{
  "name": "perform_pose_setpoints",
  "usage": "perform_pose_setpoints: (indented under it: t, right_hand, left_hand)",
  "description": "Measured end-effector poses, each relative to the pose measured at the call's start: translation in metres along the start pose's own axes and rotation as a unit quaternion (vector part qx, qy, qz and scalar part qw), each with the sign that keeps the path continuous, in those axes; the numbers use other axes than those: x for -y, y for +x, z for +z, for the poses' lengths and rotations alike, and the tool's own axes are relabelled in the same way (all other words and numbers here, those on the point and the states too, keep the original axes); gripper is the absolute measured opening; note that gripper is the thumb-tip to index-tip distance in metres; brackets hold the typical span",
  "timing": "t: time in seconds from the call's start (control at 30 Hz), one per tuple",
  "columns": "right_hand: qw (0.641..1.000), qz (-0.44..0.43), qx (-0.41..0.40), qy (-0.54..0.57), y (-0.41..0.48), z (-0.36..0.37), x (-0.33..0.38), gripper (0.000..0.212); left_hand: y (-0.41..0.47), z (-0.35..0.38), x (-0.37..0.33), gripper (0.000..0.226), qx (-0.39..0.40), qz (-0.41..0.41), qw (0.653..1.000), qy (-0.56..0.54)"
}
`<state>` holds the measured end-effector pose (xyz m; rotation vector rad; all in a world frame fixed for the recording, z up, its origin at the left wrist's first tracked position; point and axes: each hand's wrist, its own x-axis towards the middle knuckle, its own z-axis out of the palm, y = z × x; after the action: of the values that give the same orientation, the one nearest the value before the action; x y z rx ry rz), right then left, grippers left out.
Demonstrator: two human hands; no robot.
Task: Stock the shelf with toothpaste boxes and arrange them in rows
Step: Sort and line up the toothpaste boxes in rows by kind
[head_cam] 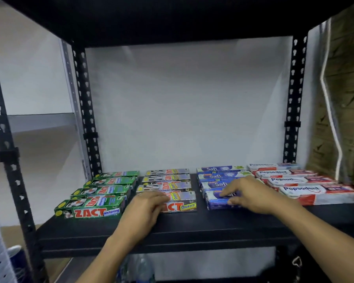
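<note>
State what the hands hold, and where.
Left hand rests on the left end of the front Smokers box; right hand pinches the front blue box, top and front face.

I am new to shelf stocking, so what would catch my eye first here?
Four rows of boxes lie on the black shelf: green boxes leftmost, then silver boxes, blue boxes and white-red boxes rightmost. The left hand rests on the front silver box; the right hand pinches the front blue box.
</note>
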<state>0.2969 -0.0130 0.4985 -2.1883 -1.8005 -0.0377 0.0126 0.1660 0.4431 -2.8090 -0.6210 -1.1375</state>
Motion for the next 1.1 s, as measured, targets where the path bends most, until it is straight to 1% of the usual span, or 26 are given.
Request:
perform_pose_setpoints:
  t: [0.13, 0.33, 0.5, 0.57, 0.67, 0.77, 0.9, 1.0, 1.1]
  right_hand:
    - [0.999, 0.006, -0.033, -0.005, 0.000, 0.014, -0.005, 0.036]
    - [0.998, 0.010, -0.054, -0.002, 0.002, 0.023, -0.011, 0.038]
    - [0.997, 0.005, -0.081, 0.012, -0.015, 0.029, -0.006, 0.041]
    - [0.995, 0.006, -0.099, 0.017, -0.030, 0.033, 0.000, 0.045]
    - [0.991, -0.002, -0.129, 0.032, -0.065, 0.042, 0.014, 0.052]
    - [0.988, -0.033, -0.151, 0.030, -0.110, 0.065, 0.024, 0.059]
    - [0.991, -0.033, -0.125, 0.036, -0.171, 0.117, 0.023, 0.069]
    - [0.997, 0.004, -0.055, 0.051, -0.211, 0.162, 0.016, 0.075]
    - [0.997, 0.035, 0.006, 0.067, -0.240, 0.208, 0.000, 0.079]
  left_hand:
    - [-0.003, 0.003, 0.000, 0.026, -0.024, -0.017, 0.999, -0.030]
    - [-0.004, 0.005, -0.001, 0.026, -0.036, -0.018, 0.998, -0.037]
    - [-0.008, 0.006, -0.002, 0.024, -0.052, -0.012, 0.998, -0.035]
    - [-0.016, 0.006, -0.009, 0.028, -0.063, -0.013, 0.997, -0.031]
    - [-0.046, 0.011, -0.033, 0.045, -0.058, 0.002, 0.998, -0.020]
    - [-0.086, 0.020, -0.063, 0.059, -0.037, 0.012, 0.999, -0.007]
    - [-0.144, 0.042, -0.093, 0.068, 0.015, 0.006, 1.000, -0.023]
    - [-0.191, 0.064, -0.112, 0.072, 0.093, -0.032, 0.995, -0.033]
    - [-0.239, 0.094, -0.118, 0.074, 0.187, -0.075, 0.978, -0.049]
